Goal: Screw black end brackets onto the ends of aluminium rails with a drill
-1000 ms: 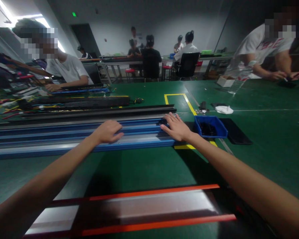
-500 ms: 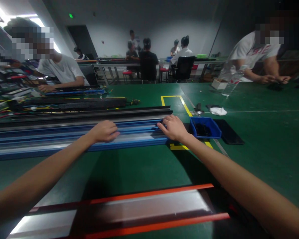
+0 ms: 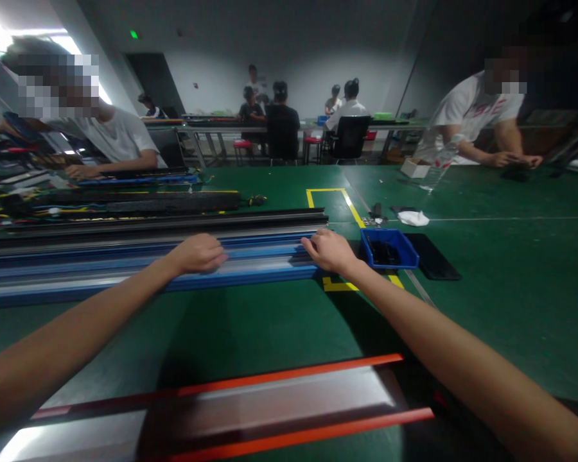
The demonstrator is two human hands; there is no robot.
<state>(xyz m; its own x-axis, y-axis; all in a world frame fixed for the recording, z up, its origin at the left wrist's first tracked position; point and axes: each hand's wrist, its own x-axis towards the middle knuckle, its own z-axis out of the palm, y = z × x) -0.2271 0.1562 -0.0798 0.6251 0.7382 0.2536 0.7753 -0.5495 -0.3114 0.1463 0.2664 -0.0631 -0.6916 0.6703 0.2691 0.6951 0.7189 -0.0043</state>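
Long blue metal profiles [image 3: 264,276] with silvery inner faces lie side by side across the table. My left hand [image 3: 198,253] is over their middle, its fingers curled and closed; whatever is inside them is hidden. At the right end of the profiles is my right hand [image 3: 331,250], its fingers bent over the blue end and its thumb pointing left. Just right of it a blue bin [image 3: 390,249] holds small black parts. Closest to me lies a wide silvery panel [image 3: 289,401] with orange-red edges.
Black profiles [image 3: 289,215] and wired dark strips [image 3: 173,202] lie behind the blue ones. A black flat slab [image 3: 433,256], a crumpled white piece [image 3: 413,218], a plastic bottle [image 3: 440,165] and a small white box [image 3: 414,168] stand or lie to the right. Two people work across the table.
The view has shifted slightly, so most things appear a little further left. Both hands stay at nearly the same places on the blue profiles.
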